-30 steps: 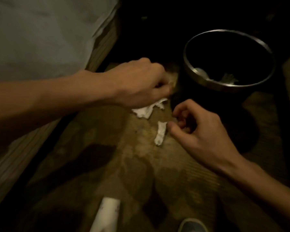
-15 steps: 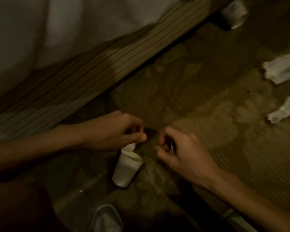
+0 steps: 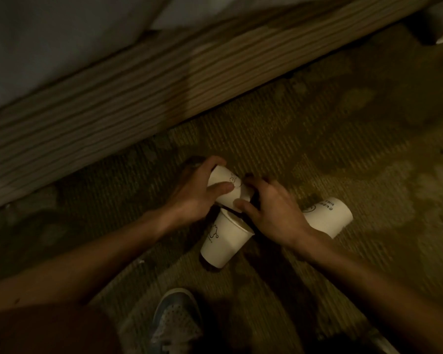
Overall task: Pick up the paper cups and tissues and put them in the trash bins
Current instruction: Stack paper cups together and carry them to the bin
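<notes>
Dim carpet (image 3: pixel 317 123): left hand (image 3: pixel 193 198) grips cup (image 3: pixel 224 176) sideways, mouth rightward.

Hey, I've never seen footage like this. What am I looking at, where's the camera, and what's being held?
No machine here: a person wears a camera on the head, looking down at their own bare hands. The left hand grips one paper cup; the right hand touches the cup's other end, though whether it grips is unclear. A second cup lies on the carpet just below them, a third cup behind the right hand. A wooden panel runs above; a shoe shows at the bottom.
</notes>
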